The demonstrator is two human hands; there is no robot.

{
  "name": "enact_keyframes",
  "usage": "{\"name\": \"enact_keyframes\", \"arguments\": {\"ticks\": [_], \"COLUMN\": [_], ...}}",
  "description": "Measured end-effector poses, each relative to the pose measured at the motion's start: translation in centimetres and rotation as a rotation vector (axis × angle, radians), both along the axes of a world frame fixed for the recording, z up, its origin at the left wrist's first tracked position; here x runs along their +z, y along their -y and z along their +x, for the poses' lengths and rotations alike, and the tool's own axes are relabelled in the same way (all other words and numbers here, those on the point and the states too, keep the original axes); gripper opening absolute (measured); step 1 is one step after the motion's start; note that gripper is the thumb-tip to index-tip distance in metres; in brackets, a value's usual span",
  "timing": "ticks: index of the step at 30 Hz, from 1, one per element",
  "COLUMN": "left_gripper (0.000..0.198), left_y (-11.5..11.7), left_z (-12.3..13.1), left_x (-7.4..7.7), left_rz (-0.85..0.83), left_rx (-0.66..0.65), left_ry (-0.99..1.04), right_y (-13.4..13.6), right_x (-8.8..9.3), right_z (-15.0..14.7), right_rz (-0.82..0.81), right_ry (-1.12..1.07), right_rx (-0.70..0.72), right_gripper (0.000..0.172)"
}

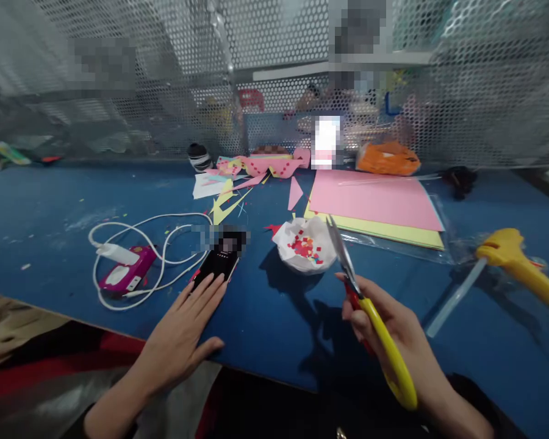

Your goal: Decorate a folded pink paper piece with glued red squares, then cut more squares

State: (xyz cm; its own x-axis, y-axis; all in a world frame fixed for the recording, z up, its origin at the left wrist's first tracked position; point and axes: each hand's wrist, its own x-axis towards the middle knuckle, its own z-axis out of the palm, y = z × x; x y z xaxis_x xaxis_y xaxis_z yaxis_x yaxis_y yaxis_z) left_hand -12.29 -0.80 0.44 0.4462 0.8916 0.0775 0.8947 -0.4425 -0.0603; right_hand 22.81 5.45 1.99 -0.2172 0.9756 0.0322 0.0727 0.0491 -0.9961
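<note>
My left hand [187, 320] lies flat with its fingers stretched out, the fingertips on the lower end of a dark phone [219, 259]. In my right hand [388, 320] is a pair of scissors [384, 347] with yellow and red handles, held above the table. Its blades point up and away, their tips close to the right rim of a white paper bowl [286, 256]. Small red paper bits [304, 245], with a few of other colours, lie inside the bowl. A red scrap of paper [273, 229] pokes out at the bowl's left side.
Pink and yellow sheets [375, 198] lie behind the scissors on a clear plastic sleeve. A yellow glue gun [521, 259] rests at right. On the left are a purple power adapter [130, 271] and a looped white cable [165, 244]. Paper offcuts [226, 204] and a perforated metal screen [274, 42] stand behind.
</note>
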Motion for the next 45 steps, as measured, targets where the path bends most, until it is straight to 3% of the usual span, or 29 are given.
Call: {"name": "enact_keyframes", "arguments": {"ticks": [3,6,8,11,14,15,17,20,23,25,29,31,32,34,36,38,41,45], "left_gripper": [0.096,0.098,0.101,0.088,0.077,0.073,0.064,0.062,0.062,0.063,0.068,0.071,0.071,0.069,0.065,0.054,0.045,0.048], "left_y": [-1.0,-3.8,-5.8,-8.7,-11.8,-13.0,-15.5,-18.3,-17.5,-14.8,-7.8,-6.0,-5.8,-6.6,-8.3,-10.3,-13.5,-18.0], "left_z": [-2.3,-3.4,-2.8,0.0,2.6,3.0,3.0,1.7,0.8,1.2,1.9,1.0,0.3,-1.1,-1.6,-0.5,3.3,6.6], "left_x": [-0.1,1.6,2.9,3.4,2.6,2.3,2.5,4.5,6.8,7.1,4.8,3.8,3.6,3.9,4.9,5.7,5.4,4.0], "left_rz": [-0.025,0.026,0.092,0.006,-0.154,-0.183,-0.17,-0.041,0.111,0.08,-0.063,-0.166,-0.162,-0.066,0.057,0.021,-0.206,-0.338], "left_rx": [0.021,0.214,0.277,0.122,-0.13,-0.151,-0.091,0.1,0.2,0.121,0.023,0.023,0.1,0.29,0.343,0.213,-0.024,-0.126], "left_ry": [-0.05,-0.093,-0.121,-0.12,-0.127,-0.131,-0.124,-0.096,-0.025,0.048,0.044,0.037,0.038,0.044,0.065,0.134,0.137,0.106], "right_y": [0.0,-0.1,-0.1,-0.3,-0.4,-0.5,-0.5,-0.4,-0.2,-0.1,0.1,0.1,0.1,0.1,0.2,0.1,0.1,0.1], "right_x": [0.4,0.3,0.2,0.0,-0.1,0.0,0.0,0.1,0.1,0.0,0.1,0.3,0.3,0.3,0.2,-0.1,-0.4,-0.5], "right_z": [-0.2,-0.2,-0.2,-0.3,-0.2,-0.2,-0.1,0.1,0.2,0.2,0.0,-0.1,-0.1,-0.2,-0.1,-0.1,0.1,0.3], "right_rz": [-0.003,0.01,0.017,0.008,-0.008,-0.011,-0.01,-0.004,-0.001,0.005,0.004,-0.007,-0.007,-0.004,0.006,0.008,-0.014,-0.072], "right_ry": [0.0,0.027,0.037,0.034,0.041,0.044,0.044,0.042,0.035,0.026,0.021,0.022,0.02,0.029,0.027,0.018,0.014,0.015], "right_rx": [0.05,0.043,0.03,0.023,0.019,0.018,0.02,0.031,0.033,0.026,0.041,0.067,0.077,0.097,0.092,0.076,0.058,0.053], "right_gripper": [0.039,0.041,0.041,0.042,0.042,0.042,0.042,0.04,0.039,0.037,0.037,0.038,0.038,0.038,0.037,0.036,0.039,0.043]}}
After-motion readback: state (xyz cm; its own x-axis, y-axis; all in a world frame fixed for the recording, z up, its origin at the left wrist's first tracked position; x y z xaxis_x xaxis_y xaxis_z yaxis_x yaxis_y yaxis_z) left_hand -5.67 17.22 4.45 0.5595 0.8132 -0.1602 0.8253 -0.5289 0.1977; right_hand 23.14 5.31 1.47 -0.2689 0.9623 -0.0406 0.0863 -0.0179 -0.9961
